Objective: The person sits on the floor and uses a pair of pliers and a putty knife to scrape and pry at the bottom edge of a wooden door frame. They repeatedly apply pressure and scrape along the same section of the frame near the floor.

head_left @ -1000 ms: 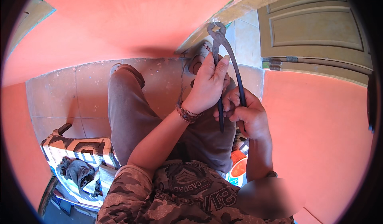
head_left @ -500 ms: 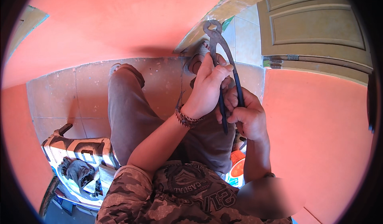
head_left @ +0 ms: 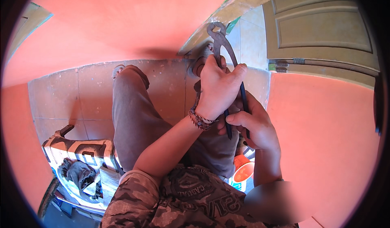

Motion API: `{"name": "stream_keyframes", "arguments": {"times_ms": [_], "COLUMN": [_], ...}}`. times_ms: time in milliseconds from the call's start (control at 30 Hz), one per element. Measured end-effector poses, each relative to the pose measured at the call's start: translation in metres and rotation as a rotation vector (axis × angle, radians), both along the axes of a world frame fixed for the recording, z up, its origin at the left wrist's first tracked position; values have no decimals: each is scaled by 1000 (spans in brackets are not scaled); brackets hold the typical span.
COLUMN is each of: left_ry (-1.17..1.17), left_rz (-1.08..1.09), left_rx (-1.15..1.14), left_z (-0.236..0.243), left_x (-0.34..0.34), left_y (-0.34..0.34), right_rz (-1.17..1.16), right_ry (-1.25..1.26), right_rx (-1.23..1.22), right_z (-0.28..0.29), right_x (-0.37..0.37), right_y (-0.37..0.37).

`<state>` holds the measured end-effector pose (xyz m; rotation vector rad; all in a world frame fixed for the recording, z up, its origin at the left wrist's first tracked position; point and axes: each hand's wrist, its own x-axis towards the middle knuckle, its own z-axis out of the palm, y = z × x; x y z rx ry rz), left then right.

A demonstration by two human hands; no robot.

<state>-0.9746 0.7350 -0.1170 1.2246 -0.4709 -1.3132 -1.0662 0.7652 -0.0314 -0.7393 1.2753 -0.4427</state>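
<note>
Long-handled pincers (head_left: 221, 41) with worn metal jaws and dark handles stand upright in front of me, jaws at the top. The jaws overlap the edge of a door frame in view; I cannot tell whether they touch it. My left hand (head_left: 219, 86) wraps around the handles below the pivot, its thumb pointing up to the right. Lower down, my right hand (head_left: 256, 120) grips the handle ends, thumb laid across them. Parts of the handles are hidden behind my fingers.
A salmon-pink wall (head_left: 122, 29) rises ahead, ending at the scuffed door frame (head_left: 239, 4). A panelled door (head_left: 325, 29) stands at upper right. Brown tiles (head_left: 57, 90) cover the floor. A patterned chair (head_left: 85, 149) with dark cloth (head_left: 79, 173) is at lower left, an orange container (head_left: 243, 171) behind my leg.
My left hand has shifted slightly right and turned over the handles, covering more of them. My right hand has moved a little down and right. The jaws have stayed nearly in place.
</note>
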Motion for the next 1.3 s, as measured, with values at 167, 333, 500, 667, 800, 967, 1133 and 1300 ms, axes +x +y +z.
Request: {"name": "stream_keyframes", "arguments": {"times_ms": [167, 333, 500, 667, 800, 967, 1133, 1300], "left_ry": [-79, -91, 179, 751, 863, 791, 759, 684], "left_rz": [-8, -22, -102, -267, -425, -397, -425, -427], "left_rx": [10, 1, -59, 12, 103, 166, 188, 181], "left_z": [-2, -2, -4, 11, 12, 14, 4, 4], "left_x": [0, 1, 6, 23, 34, 31, 36, 39], "left_y": [0, 0, -2, -11, -17, -20, -17, -14], "right_rz": [149, 176, 113, 94, 89, 101, 50, 109], "right_ry": [88, 114, 118, 73, 88, 100, 131, 254], "right_rx": [53, 141, 226, 323, 293, 160, 129, 7], "right_z": [-2, -1, -1, -1, -11, -32, -53, -62], "right_x": [1, 2, 6, 7, 8, 9, 15, 20], "right_y": [-9, -13, -14, -16, -12, -5, 5, 13]}}
